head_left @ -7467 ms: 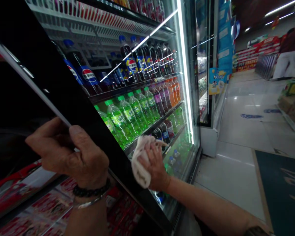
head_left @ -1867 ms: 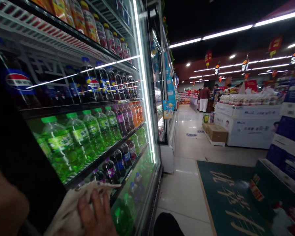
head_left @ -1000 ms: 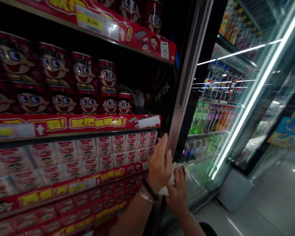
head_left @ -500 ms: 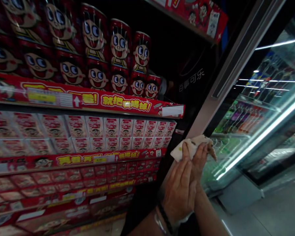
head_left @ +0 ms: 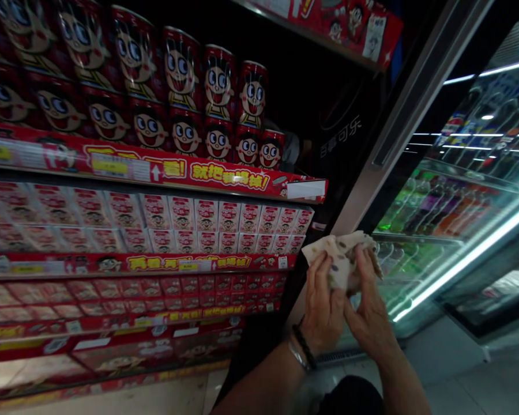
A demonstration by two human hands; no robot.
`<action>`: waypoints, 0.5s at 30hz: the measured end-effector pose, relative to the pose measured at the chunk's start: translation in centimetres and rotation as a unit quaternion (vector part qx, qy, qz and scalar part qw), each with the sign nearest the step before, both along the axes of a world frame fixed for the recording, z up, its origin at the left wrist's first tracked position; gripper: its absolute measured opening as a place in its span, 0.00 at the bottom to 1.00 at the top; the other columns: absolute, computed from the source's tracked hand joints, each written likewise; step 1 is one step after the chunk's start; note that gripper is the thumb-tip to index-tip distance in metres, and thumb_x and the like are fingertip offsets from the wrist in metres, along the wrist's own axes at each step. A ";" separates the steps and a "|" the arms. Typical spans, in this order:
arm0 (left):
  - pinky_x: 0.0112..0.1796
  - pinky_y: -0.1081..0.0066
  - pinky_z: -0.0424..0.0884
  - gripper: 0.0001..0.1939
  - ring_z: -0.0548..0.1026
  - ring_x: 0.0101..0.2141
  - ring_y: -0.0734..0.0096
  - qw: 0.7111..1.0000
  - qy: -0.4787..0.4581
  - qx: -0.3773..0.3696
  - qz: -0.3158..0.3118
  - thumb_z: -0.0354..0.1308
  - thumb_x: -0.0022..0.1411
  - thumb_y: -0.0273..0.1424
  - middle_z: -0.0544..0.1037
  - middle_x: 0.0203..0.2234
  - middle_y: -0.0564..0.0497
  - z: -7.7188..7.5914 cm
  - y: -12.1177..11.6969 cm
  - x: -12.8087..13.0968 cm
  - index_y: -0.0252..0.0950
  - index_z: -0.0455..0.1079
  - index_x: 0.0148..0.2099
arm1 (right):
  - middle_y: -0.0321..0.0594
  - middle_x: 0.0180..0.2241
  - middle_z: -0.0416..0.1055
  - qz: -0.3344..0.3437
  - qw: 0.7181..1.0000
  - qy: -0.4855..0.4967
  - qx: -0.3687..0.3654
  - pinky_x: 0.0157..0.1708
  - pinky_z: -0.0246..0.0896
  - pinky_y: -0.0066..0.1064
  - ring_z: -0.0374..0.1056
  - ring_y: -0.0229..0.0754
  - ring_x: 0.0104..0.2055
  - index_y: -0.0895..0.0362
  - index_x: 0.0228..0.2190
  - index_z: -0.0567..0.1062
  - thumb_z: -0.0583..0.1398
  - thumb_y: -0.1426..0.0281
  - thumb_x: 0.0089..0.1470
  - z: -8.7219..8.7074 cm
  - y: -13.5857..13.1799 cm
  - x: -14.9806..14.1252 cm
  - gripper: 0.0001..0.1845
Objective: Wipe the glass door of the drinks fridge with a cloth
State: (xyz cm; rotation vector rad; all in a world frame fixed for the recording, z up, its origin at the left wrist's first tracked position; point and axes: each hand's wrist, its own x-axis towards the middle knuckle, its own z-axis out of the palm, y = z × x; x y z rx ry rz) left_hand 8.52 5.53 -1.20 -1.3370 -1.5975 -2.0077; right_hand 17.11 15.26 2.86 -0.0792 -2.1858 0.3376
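a: both hands up in front of the cooler, and between them a soft, crumpled cloth (head_left: 341, 256), pale with dark blotches.

b: yes, the left hand (head_left: 324, 308) has its fingers (head_left: 318, 271) pressed together along the cloth's near face, a dark beaded bracelet (head_left: 305, 346) and a thin metal bangle on that wrist.

a: the right hand (head_left: 369, 314) pinches the cloth's right edge, thumb up against the fabric, fingers curled behind it.

b: the cloth sits just in front of the brushed-metal door frame (head_left: 398, 132), a long flat strip running diagonally.

a: right of it, smooth glass door (head_left: 458, 219), a bright light strip and rounded plastic bottles (head_left: 419, 202) on wire shelves.

b: left side, glossy red cans (head_left: 218, 98) with cartoon faces, stacked above small square cartons (head_left: 207, 222) in tight rows.
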 end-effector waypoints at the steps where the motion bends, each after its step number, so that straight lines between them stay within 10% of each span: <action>1: 0.76 0.42 0.56 0.32 0.53 0.76 0.56 1.000 -0.001 -0.012 0.018 0.45 0.81 0.39 0.53 0.77 0.40 0.1 0.5 -0.2 0.43 0.45 0.80 | 0.51 0.79 0.47 0.001 1.000 0.007 -0.027 0.77 0.48 0.67 0.42 0.60 0.81 0.52 0.79 0.46 0.57 0.58 0.74 0.4 -0.2 0.2 0.42; 5: 0.77 0.44 0.57 0.37 0.49 0.78 0.57 0.993 0.028 -0.058 0.101 0.50 0.80 0.36 0.50 0.78 0.40 0.7 2.0 -0.6 0.42 0.38 0.82 | 0.52 0.73 0.61 -0.035 0.992 0.092 -0.081 0.72 0.63 0.62 0.64 0.59 0.73 0.53 0.76 0.57 0.60 0.59 0.72 0.0 -0.8 1.0 0.38; 8: 0.76 0.45 0.59 0.39 0.48 0.78 0.56 0.983 0.077 -0.060 0.156 0.50 0.79 0.32 0.50 0.78 0.39 1.3 3.0 -1.1 0.40 0.36 0.82 | 0.54 0.68 0.68 -0.117 0.981 0.151 -0.046 0.69 0.66 0.61 0.69 0.60 0.68 0.55 0.74 0.62 0.61 0.61 0.71 -4.2 0.3 2.6 0.36; 15: 0.76 0.46 0.60 0.41 0.49 0.78 0.53 0.958 0.216 0.028 0.186 0.52 0.77 0.28 0.51 0.77 0.33 7.9 5.1 -4.1 0.35 0.36 0.82 | 0.55 0.58 0.77 -0.284 0.956 0.032 0.058 0.47 0.76 0.69 0.76 0.75 0.57 0.46 0.75 0.62 0.56 0.48 0.68 -26.6 3.6 9.8 0.39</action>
